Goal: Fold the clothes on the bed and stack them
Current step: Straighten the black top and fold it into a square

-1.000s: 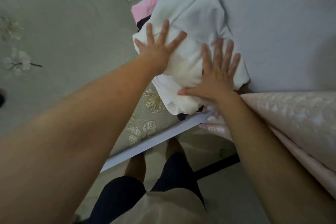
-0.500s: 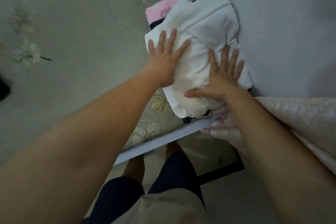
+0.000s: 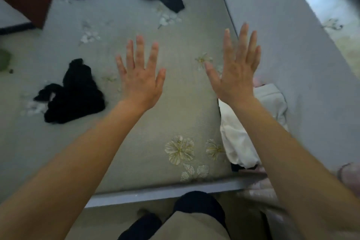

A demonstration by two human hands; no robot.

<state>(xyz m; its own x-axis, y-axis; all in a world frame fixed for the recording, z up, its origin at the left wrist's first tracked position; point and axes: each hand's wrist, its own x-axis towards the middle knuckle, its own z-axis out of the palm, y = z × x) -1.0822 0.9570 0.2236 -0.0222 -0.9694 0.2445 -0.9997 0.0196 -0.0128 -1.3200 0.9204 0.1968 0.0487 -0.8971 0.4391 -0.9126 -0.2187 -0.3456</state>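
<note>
Head view: folded white stack sits at the near right edge of the bed, under the right forearm; a brush could topple it. Left hand and right hand are spread flat, empty. Black garment lies beyond, unfolded.

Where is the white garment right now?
Head view, right side: the white garment lies on the bed against the grey panel, partly under the right forearm, near the bed's front edge.
</note>
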